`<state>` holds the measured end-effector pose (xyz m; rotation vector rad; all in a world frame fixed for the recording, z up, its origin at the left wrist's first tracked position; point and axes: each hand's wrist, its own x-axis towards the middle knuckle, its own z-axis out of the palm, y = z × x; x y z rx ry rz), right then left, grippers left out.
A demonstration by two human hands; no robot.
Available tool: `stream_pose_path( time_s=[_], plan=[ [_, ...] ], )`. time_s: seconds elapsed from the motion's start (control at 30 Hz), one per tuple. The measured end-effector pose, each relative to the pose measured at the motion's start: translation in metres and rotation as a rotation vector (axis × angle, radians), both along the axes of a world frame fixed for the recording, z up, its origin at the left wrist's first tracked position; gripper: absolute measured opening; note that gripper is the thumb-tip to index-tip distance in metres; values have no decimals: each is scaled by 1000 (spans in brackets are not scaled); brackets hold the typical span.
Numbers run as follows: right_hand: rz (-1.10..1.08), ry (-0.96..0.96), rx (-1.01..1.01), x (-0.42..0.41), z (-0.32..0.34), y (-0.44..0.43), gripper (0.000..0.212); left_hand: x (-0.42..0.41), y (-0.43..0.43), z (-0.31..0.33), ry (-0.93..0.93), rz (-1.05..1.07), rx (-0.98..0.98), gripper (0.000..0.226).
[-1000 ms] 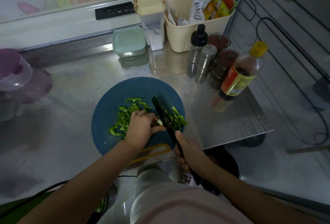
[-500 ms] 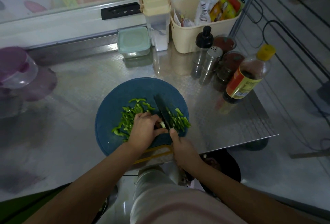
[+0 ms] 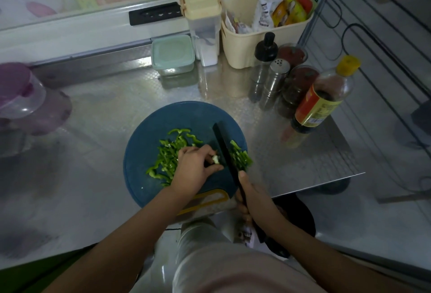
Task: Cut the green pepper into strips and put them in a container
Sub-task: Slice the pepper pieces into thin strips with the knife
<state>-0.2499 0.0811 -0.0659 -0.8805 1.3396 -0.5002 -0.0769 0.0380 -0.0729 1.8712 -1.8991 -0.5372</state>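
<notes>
Pepper: last pale-green pepper stub (image 3: 216, 159) at the centre of the round blue plastic board (image 3: 163, 117), cut strips (image 3: 166, 159) heaped at 9 o'clock.
Left hand (image 3: 194, 171): pinching the stub steady for slicing.
Right hand (image 3: 255, 199): clamped round black knife (image 3: 224, 145), blade at stub's 3 o'clock.

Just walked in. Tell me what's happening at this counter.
A person is slicing green pepper on a round blue cutting board. The right hand grips a black knife, blade down on the board, while the left hand pinches a small pale pepper piece beside the blade. The cut strips lie on both sides of the blade, all on the board; none is seen in a container yet.
</notes>
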Motion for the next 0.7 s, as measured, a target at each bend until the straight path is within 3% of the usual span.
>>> stream_pose_path(
  time_s=[0.7],
  plan=[
    [57,94,-65,9,9,4,61,-3,-1,10,14,-10,43,41]
  ],
)
